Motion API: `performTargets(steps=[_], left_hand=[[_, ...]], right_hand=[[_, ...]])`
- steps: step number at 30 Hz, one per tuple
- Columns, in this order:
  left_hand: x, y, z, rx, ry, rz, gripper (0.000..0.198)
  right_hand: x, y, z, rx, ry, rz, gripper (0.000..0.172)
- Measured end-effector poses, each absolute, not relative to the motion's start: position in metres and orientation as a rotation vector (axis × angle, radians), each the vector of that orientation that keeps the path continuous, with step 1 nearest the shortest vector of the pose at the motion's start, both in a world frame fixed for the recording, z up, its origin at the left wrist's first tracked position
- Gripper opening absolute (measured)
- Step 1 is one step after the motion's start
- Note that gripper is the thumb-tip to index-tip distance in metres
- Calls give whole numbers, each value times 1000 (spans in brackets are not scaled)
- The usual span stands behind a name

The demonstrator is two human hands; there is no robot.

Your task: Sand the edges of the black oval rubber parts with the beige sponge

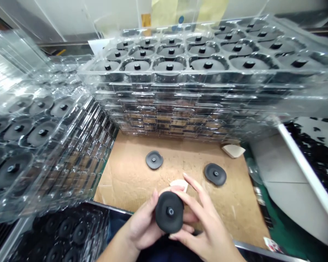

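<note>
A black rounded disc with a small raised hub (169, 212) is held up between both hands, near the front edge of the work surface. My left hand (143, 227) grips its left side, the thumb along the rim and the fingers behind it. From the right, my right hand (205, 222) has fingers on the upper rim and thumb at the lower edge. Just beyond the fingers lies a pale wedge-shaped piece (179, 184), partly covered by them. Two similar black discs rest on the cardboard, one left of centre (154, 160) and one to the right (215, 174).
Clear plastic trays holding black discs are stacked high at the back (169, 78) and left (41, 133). Another tray (68, 233) sits low at front left. A second pale wedge (233, 150) lies on the cardboard (125, 160). At right, a white-edged bin (303, 153) contains black scraps.
</note>
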State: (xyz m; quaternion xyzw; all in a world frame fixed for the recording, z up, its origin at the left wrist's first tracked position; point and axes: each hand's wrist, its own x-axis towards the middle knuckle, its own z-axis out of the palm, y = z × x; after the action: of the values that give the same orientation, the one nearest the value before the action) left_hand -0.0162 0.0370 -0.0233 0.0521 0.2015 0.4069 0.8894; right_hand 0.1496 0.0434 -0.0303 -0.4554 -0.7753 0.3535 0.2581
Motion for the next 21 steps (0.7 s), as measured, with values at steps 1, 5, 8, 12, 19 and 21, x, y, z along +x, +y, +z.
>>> performTargets(steps=[1, 5, 8, 12, 19, 21], left_hand=[[-20, 36, -25, 153, 421, 810, 55], [-32, 30, -29, 267, 450, 738, 64], [-36, 24, -30, 150, 532, 790, 61], [-37, 16, -32, -78, 662, 1014, 43], [-39, 8, -22, -121, 752, 1165, 57], [-39, 8, -19, -101, 758, 1169, 60]], right_hand=[[151, 44, -29, -1209, -2115, 1028, 61], [155, 43, -25, -1113, -2233, 1272, 72], [159, 45, -30, -1159, -2238, 1254, 76], [164, 58, -57, -1518, -2086, 877, 41], [148, 56, -92, -1441, -2081, 757, 27], [146, 57, -87, -1364, -2122, 789, 25]])
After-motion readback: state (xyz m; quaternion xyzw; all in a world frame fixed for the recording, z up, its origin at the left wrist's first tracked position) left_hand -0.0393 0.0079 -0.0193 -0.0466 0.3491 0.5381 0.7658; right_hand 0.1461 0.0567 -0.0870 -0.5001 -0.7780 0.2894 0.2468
